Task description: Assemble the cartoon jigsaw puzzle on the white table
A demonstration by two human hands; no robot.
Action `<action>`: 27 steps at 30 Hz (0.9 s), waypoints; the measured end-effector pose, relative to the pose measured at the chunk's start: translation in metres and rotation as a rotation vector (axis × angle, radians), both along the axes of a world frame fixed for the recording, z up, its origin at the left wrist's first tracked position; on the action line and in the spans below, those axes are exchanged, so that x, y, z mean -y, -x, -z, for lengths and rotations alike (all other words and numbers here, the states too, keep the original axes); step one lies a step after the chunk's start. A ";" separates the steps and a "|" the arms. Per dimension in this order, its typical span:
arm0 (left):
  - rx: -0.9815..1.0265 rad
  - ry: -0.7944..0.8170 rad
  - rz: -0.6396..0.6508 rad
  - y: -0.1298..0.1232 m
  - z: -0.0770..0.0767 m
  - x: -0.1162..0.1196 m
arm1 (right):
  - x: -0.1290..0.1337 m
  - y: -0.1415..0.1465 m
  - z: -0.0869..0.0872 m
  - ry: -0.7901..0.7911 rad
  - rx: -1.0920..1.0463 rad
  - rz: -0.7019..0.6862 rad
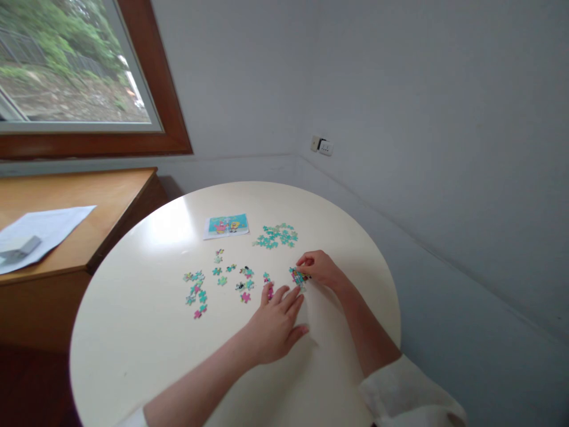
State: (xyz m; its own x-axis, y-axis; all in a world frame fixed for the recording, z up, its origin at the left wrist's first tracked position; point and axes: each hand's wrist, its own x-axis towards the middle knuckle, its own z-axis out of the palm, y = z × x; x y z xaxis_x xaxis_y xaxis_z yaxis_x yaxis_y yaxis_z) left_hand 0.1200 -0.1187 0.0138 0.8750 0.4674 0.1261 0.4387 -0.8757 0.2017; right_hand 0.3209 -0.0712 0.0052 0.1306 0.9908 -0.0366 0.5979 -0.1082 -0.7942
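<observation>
My left hand (278, 326) lies low over the white table with its fingers spread. Its fingertips reach a few pink and teal jigsaw pieces (267, 277), partly covered by the hand. To the right, my right hand (323, 270) has thumb and fingers pinched together at the edge of a small cluster of jigsaw pieces (299, 277). A piece there seems to be between the fingertips, mostly hidden by them. Left of my hands are loose pieces (243, 286) and a multicoloured group (195, 290). Farther back sits a group of teal and pale green pieces (276, 235).
A reference picture sheet (226, 226) with two cartoon figures lies toward the back of the round table (146, 344). Left of it stands a wooden desk (115, 196) with white paper (57, 222) on it. Walls, a window and a socket (326, 147) are behind.
</observation>
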 end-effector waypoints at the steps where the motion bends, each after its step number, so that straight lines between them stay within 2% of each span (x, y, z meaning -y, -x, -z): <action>1: 0.000 -0.002 -0.001 0.000 0.000 0.000 | 0.000 0.000 0.000 -0.007 0.024 0.004; 9: 0.011 -0.013 -0.003 0.000 0.000 0.000 | 0.000 0.000 -0.001 -0.052 -0.015 0.024; 14: 0.015 -0.020 -0.003 0.001 0.001 0.000 | 0.001 -0.003 -0.008 -0.113 0.160 0.205; 17: 0.012 0.000 -0.003 0.001 -0.001 0.000 | 0.002 -0.004 -0.010 -0.110 0.249 0.260; 27: 0.040 -0.004 -0.014 0.000 -0.003 -0.001 | 0.004 0.002 -0.011 -0.071 0.389 0.152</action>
State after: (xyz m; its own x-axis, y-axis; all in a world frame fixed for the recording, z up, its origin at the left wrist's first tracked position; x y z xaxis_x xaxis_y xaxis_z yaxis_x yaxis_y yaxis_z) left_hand 0.1203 -0.1175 0.0167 0.8627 0.4789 0.1625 0.4424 -0.8704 0.2161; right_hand 0.3188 -0.0752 0.0163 0.2665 0.9573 0.1118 0.8358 -0.1718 -0.5215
